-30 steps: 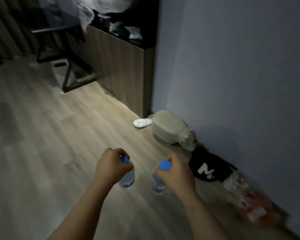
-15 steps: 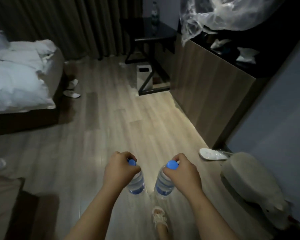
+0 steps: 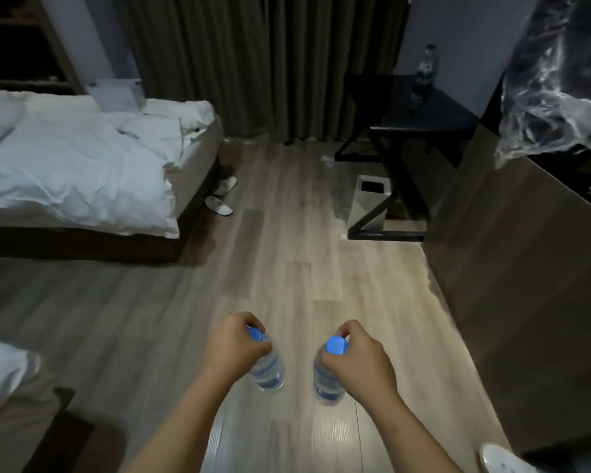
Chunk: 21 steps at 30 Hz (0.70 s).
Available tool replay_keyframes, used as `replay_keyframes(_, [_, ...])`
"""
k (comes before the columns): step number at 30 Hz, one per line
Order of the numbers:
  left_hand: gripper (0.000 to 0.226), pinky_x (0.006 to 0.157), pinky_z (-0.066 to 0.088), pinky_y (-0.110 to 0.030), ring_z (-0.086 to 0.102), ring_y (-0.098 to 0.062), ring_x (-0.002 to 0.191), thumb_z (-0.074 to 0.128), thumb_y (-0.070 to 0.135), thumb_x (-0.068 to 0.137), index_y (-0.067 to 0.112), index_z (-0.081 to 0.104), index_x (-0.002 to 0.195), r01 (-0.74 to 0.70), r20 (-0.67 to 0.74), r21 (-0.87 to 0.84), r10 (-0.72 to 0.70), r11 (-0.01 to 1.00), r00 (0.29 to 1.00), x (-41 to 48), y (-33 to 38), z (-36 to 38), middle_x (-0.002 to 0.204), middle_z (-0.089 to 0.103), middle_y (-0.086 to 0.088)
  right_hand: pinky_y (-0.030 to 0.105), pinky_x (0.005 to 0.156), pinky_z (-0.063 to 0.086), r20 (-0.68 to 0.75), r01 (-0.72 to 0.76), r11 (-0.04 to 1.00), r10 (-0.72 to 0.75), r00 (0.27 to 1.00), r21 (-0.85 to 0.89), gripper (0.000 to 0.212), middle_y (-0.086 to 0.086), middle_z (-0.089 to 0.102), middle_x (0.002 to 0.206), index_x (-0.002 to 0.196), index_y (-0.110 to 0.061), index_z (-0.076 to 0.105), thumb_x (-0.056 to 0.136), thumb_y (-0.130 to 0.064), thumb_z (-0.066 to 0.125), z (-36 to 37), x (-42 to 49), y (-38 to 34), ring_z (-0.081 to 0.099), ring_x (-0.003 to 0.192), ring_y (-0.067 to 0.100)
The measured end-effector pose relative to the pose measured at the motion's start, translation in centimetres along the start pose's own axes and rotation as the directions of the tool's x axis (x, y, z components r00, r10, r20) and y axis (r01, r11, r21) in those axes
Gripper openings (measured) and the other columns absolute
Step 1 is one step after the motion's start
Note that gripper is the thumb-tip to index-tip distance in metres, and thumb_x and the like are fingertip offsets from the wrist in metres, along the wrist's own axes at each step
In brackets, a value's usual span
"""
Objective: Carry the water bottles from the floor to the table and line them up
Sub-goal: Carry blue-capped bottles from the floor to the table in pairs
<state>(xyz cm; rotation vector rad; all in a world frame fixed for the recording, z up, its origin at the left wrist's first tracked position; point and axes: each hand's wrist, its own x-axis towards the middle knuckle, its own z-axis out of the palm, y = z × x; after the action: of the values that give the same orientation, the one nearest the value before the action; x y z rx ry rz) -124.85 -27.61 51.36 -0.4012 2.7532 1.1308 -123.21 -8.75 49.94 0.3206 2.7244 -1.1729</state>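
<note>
I carry two clear water bottles with blue caps, hanging above the wooden floor. My left hand (image 3: 234,343) grips the neck of the left bottle (image 3: 268,372). My right hand (image 3: 359,358) grips the neck of the right bottle (image 3: 326,380). Both bottles hang upright, a short gap between them. A dark table (image 3: 430,116) stands far ahead at the right, by the curtain, with one bottle (image 3: 425,71) upright on it.
A bed with white sheets (image 3: 75,165) fills the left. Slippers (image 3: 220,199) lie by its corner. A small bin (image 3: 371,199) sits under the table's frame. A wooden cabinet (image 3: 512,250) with a plastic sheet (image 3: 553,80) on top runs along the right. Open floor leads ahead.
The view has swung left from the wall and the floor pile toward the room. The table and bed have come into sight. Both hands keep holding their bottles.
</note>
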Motion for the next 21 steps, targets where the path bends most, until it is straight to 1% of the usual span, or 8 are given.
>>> replay_keyframes(4, [0.014, 0.071, 0.058, -0.04, 0.062, -0.022, 0.077, 0.068, 0.012, 0.068, 0.021, 0.066, 0.08, -0.009, -0.056, -0.001, 0.009, 1.0, 0.998, 8.1, 1.2, -1.1, 0.093, 0.062, -0.009, 0.026, 0.056, 0.039, -0.001, 0.036, 0.999, -0.036, 0.999, -0.007, 0.017, -0.009, 0.052, 0.071, 0.086, -0.024, 0.046, 0.073, -0.027, 0.059, 0.2, 8.3, -3.4, 0.052, 0.065, 0.016])
replay_keyframes(7, [0.014, 0.073, 0.058, -0.039, 0.064, -0.024, 0.078, 0.068, 0.014, 0.07, 0.023, 0.065, 0.08, -0.002, -0.045, -0.003, 0.002, 1.0, 0.999, 14.9, 1.6, -1.9, 0.094, 0.062, -0.01, 0.026, 0.055, 0.039, 0.006, 0.054, 0.998, -0.054, 0.999, -0.014, 0.02, -0.009, 0.053, 0.072, 0.084, -0.024, 0.047, 0.071, -0.029, 0.061, 1.4, 15.0, -5.8, 0.052, 0.065, 0.016])
replay_keyframes(9, [0.014, 0.074, 0.057, -0.034, 0.064, -0.022, 0.081, 0.067, 0.015, 0.069, 0.025, 0.066, 0.079, -0.007, -0.043, 0.008, 0.007, 1.0, 0.999, 19.9, 1.7, -2.6, 0.094, 0.063, -0.008, 0.026, 0.054, 0.04, 0.019, 0.058, 0.998, -0.057, 0.998, -0.036, 0.02, -0.008, 0.054, 0.071, 0.082, -0.025, 0.047, 0.069, -0.03, 0.061, 2.4, 19.7, -7.7, 0.052, 0.064, 0.014])
replay_keyframes(11, [0.016, 0.072, 0.05, -0.025, 0.061, -0.019, 0.087, 0.067, 0.019, 0.068, 0.026, 0.068, 0.082, -0.031, -0.037, 0.06, 0.033, 0.998, 0.999, 25.1, 2.0, -3.6, 0.098, 0.061, -0.004, 0.025, 0.054, 0.04, 0.035, 0.038, 0.997, -0.036, 0.999, -0.071, 0.019, -0.008, 0.055, 0.071, 0.079, -0.026, 0.047, 0.068, -0.032, 0.061, 3.3, 24.5, -9.9, 0.053, 0.064, 0.012])
replay_keyframes(13, [0.019, 0.07, 0.041, -0.021, 0.059, -0.017, 0.091, 0.066, 0.021, 0.068, 0.026, 0.069, 0.087, -0.064, -0.033, 0.098, 0.067, 0.993, 0.997, 29.8, 2.9, -4.9, 0.101, 0.057, -0.001, 0.026, 0.054, 0.041, 0.035, 0.006, 0.995, -0.003, 0.999, -0.095, 0.019, -0.008, 0.056, 0.07, 0.076, -0.026, 0.047, 0.066, -0.035, 0.061, 3.7, 28.7, -12.0, 0.054, 0.064, 0.011])
replay_keyframes(15, [0.021, 0.069, 0.039, -0.02, 0.059, -0.017, 0.091, 0.066, 0.022, 0.069, 0.027, 0.069, 0.089, -0.099, -0.029, 0.108, 0.102, 0.989, 0.994, 34.9, 4.1, -6.4, 0.1, 0.053, 0.0, 0.027, 0.055, 0.042, 0.015, -0.002, 0.996, 0.003, 1.0, -0.093, 0.021, -0.007, 0.057, 0.068, 0.074, -0.026, 0.047, 0.065, -0.037, 0.062, 3.9, 33.3, -14.3, 0.055, 0.063, 0.011])
replay_keyframes(18, [0.02, 0.068, 0.037, -0.02, 0.057, -0.017, 0.088, 0.064, 0.022, 0.072, 0.028, 0.067, 0.091, -0.136, -0.012, 0.154, 0.14, 0.979, 0.99, 41.3, 6.4, -8.3, 0.093, 0.043, 0.004, 0.027, 0.054, 0.043, -0.013, 0.008, 0.997, -0.009, 1.0, -0.08, 0.022, -0.007, 0.057, 0.068, 0.075, -0.026, 0.047, 0.067, -0.037, 0.064, 3.9, 39.2, -17.3, 0.055, 0.064, 0.011])
replay_keyframes(21, [0.02, 0.068, 0.036, -0.021, 0.059, -0.02, 0.092, 0.064, 0.022, 0.074, 0.027, 0.066, 0.094, -0.152, 0.003, 0.201, 0.155, 0.968, 0.988, 47.3, 8.5, -9.4, 0.093, 0.04, 0.005, 0.025, 0.052, 0.042, -0.048, 0.015, 0.999, -0.018, 0.999, -0.051, 0.022, -0.009, 0.057, 0.069, 0.076, -0.028, 0.047, 0.068, -0.036, 0.065, 3.6, 44.8, -19.7, 0.055, 0.064, 0.009])
